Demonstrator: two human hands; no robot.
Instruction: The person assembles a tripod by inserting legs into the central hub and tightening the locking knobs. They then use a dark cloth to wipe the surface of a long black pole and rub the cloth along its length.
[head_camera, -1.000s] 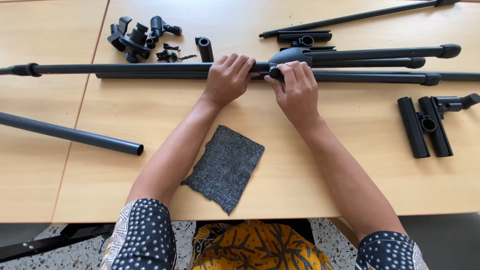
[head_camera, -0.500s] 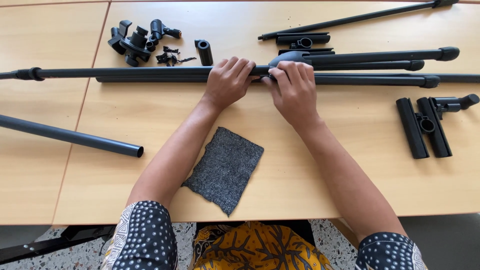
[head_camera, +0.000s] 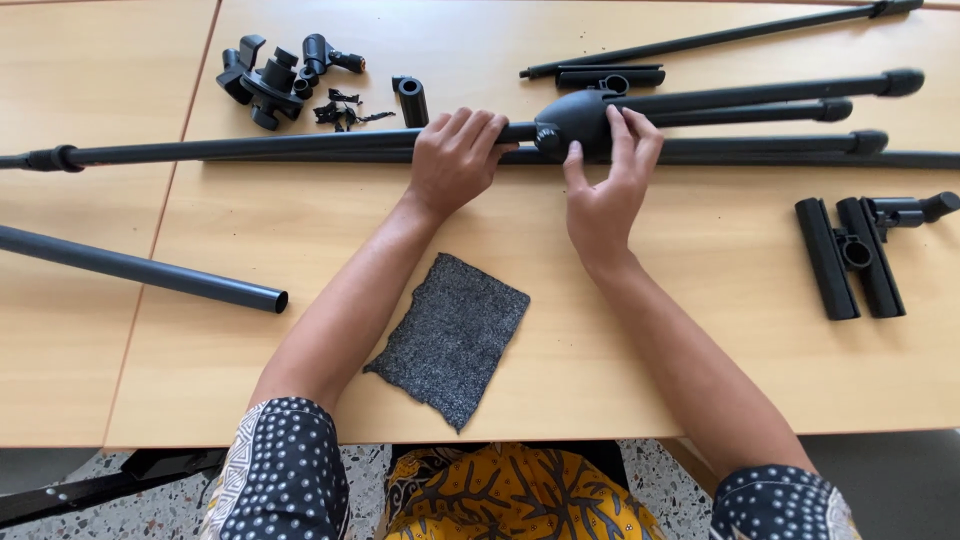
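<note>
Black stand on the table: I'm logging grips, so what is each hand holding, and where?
Left hand grips the stand's long pole beside the hub; right hand holds the rounded hub.

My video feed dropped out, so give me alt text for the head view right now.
Both hands grip a long black stand pole lying across a wooden table: left hand on the tube, right hand at the bulbous hub where the folded legs meet. A grey felt cloth lies nearer, loose black parts around.
</note>
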